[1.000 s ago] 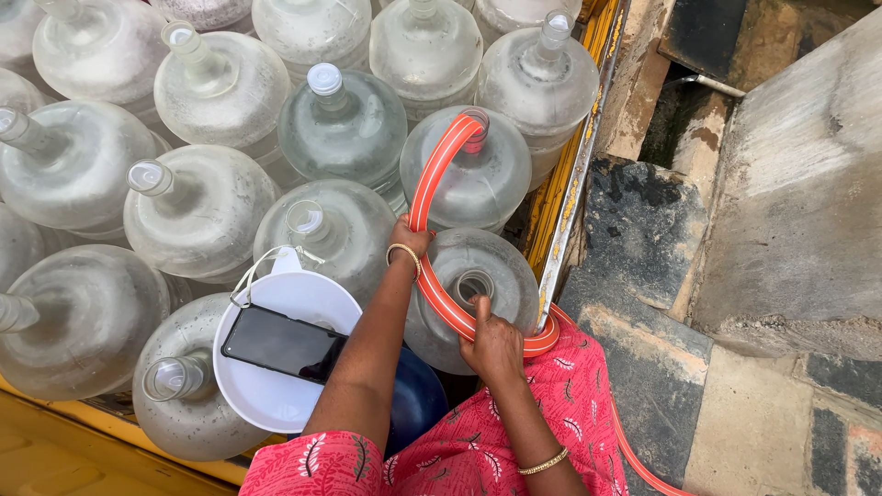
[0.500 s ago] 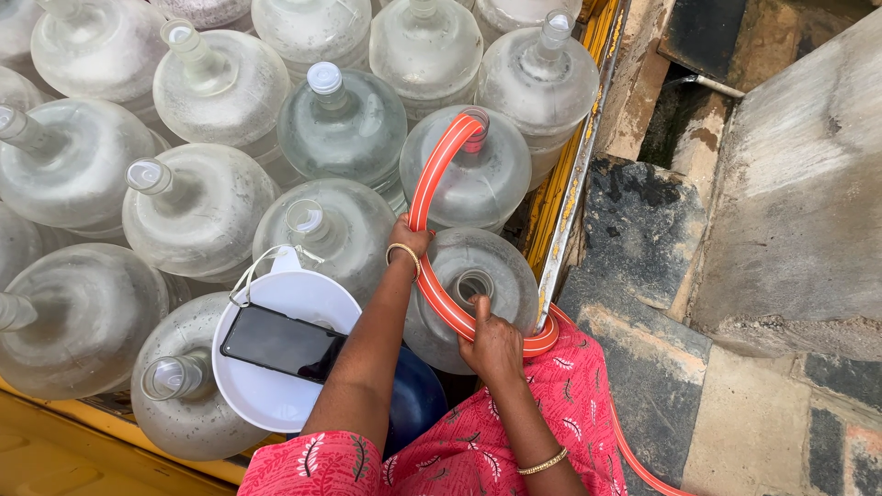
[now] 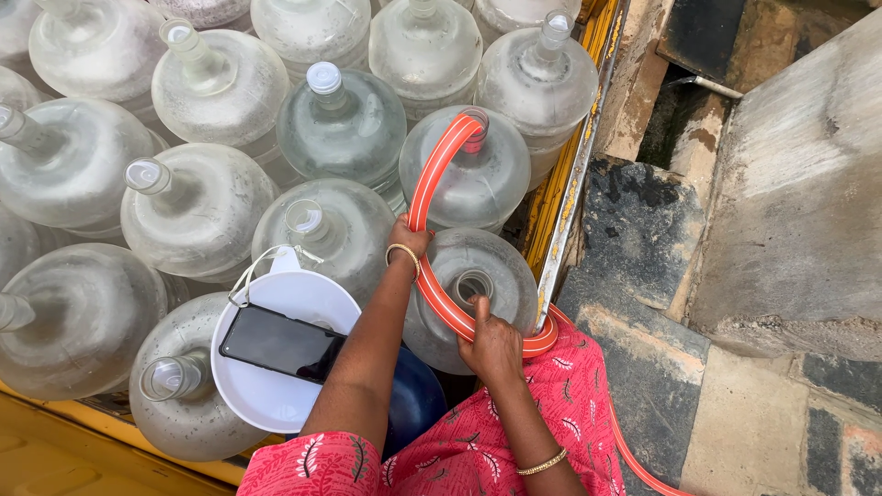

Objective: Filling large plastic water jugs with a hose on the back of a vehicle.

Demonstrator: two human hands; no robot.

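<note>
Left hand [image 3: 411, 241] and right hand [image 3: 491, 342], fingers wrapped around orange hose [image 3: 432, 188] arching beyond them into a jug's neck [image 3: 475, 129]. Slack grip: nozzle likely slipping out, spilling over neighbouring jugs.

One screen was visible: a dark smartphone [image 3: 283, 343] lay flat and face up on a round white lid [image 3: 276, 404], its rectangular black screen unlit and angled slightly, just left of the person's left forearm. Clear, rounded water jugs [image 3: 220, 87] (the only containers present) stood packed neck-up around it, several closed with pale caps; no labels or signs could be made out on them.
</note>
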